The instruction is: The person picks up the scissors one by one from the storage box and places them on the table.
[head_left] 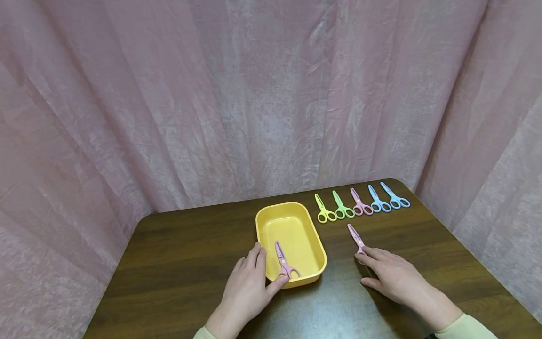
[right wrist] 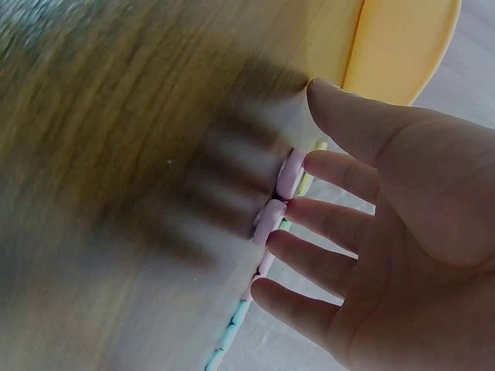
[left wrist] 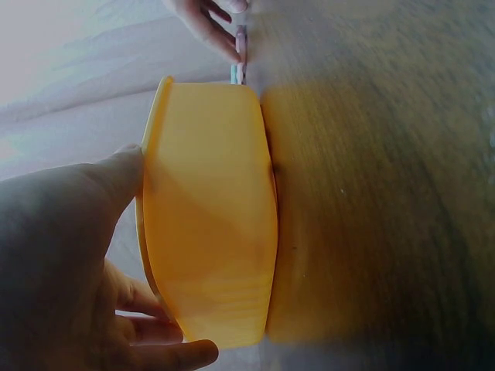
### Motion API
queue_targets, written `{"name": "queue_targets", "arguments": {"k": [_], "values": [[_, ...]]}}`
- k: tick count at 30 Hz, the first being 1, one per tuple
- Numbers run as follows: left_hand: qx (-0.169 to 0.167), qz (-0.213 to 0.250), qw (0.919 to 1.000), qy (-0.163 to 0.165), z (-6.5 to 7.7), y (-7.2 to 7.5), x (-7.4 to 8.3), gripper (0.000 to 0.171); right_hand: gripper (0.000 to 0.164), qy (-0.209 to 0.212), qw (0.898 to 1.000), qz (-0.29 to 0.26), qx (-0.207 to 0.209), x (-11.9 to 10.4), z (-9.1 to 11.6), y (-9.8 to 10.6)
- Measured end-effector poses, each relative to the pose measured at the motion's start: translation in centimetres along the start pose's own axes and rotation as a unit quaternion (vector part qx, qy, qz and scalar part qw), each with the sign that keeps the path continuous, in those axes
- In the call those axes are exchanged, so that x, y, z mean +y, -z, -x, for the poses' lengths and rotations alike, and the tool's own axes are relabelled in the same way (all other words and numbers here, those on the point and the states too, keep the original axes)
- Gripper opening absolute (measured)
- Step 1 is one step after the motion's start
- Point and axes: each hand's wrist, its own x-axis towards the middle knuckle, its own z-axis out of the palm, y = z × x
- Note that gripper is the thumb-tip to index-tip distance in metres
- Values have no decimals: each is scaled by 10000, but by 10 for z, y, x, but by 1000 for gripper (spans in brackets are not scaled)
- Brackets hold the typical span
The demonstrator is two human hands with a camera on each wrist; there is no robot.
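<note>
A yellow tray sits on the table with one pair of pink scissors lying in it. My left hand holds the tray's near left corner, thumb at the near rim and fingers along the left side; the left wrist view shows the hand at the tray's outer wall. Right of the tray, my right hand rests its fingertips at the handles of another pair of pink scissors on the table. In the right wrist view, these fingers stretch nearly straight beside the pink handles, thumb apart.
Along the table's back right lies a row of scissors: yellow, green, pink and two blue pairs. Pink curtains hang behind the dark wooden table and at both sides.
</note>
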Motion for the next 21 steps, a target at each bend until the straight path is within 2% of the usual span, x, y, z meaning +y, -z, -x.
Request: {"name": "queue_targets", "arguments": {"k": [11,16,21], "values": [[16,-35,10000,12,0,-1,-1,93,58,65,9999,32,108,1,1,-3],[25,-44,10000,-5,0,-1,-1,93,59,-31,9998,-3,194,-1,1,0],[35,-29,10000,-7,0,-1,-1,92,60,-20,9993,18,376,-4,-3,2]]}}
